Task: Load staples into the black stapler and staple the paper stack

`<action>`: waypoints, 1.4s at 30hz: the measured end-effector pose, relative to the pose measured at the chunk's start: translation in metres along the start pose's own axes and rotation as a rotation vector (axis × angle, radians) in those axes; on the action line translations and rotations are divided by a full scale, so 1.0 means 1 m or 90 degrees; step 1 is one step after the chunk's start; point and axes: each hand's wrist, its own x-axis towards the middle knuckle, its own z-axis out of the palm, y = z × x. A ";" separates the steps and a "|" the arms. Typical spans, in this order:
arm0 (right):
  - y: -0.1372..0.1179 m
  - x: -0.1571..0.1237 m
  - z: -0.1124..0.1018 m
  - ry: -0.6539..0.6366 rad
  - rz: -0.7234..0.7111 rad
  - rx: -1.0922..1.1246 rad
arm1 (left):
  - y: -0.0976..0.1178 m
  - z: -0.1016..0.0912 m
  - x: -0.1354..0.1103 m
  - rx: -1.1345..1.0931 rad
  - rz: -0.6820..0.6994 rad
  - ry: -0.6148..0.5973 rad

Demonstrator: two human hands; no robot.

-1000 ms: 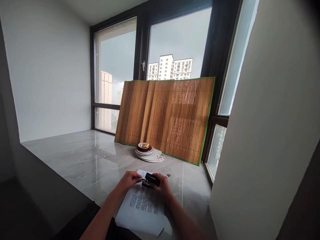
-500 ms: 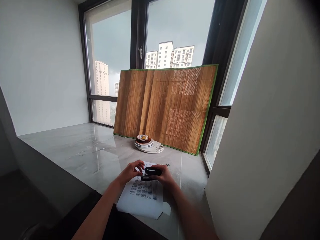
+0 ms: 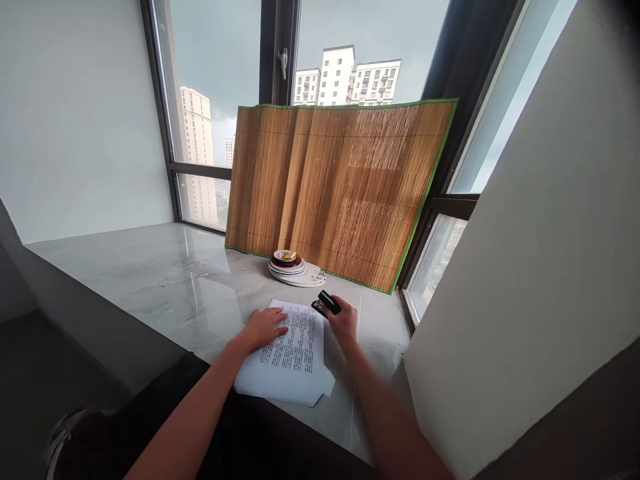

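Note:
A black stapler point(image 3: 329, 303) is gripped in my right hand point(image 3: 344, 320), close to the upper right corner of some printed paper sheets point(image 3: 295, 347). Its jaws point toward the upper left. My left hand point(image 3: 264, 328) lies flat on the left side of the sheets, fingers stretched over the text. The sheets rest on the grey stone sill, and their lower edges are not evenly lined up. Whether the stapler touches the paper I cannot tell.
Just beyond the paper stands a stack of plates point(image 3: 290, 268) on the glossy sill point(image 3: 150, 280). A bamboo mat point(image 3: 330, 193) with green edging leans against the window behind it. White walls point(image 3: 525, 267) close in on both sides.
My right hand has carried the stapler from over the paper to its upper right corner. My left hand has come away from the stapler and flattened on the sheets. The view has tilted down.

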 end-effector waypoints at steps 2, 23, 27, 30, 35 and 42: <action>0.008 0.003 -0.007 0.000 0.024 -0.112 | 0.001 -0.003 -0.003 0.051 -0.029 0.017; 0.021 0.001 0.003 -0.221 -0.144 0.007 | 0.031 0.009 -0.004 0.050 0.110 -0.150; 0.015 0.000 0.006 -0.230 -0.207 -0.016 | 0.034 0.009 -0.005 0.059 0.116 -0.155; 0.011 -0.002 0.006 -0.206 -0.229 -0.063 | 0.036 0.010 -0.006 0.061 0.114 -0.155; 0.008 -0.005 0.008 -0.197 -0.223 -0.133 | 0.038 0.011 -0.007 0.043 0.112 -0.152; 0.009 -0.005 0.009 -0.226 -0.207 -0.160 | 0.038 0.012 -0.007 0.017 0.096 -0.149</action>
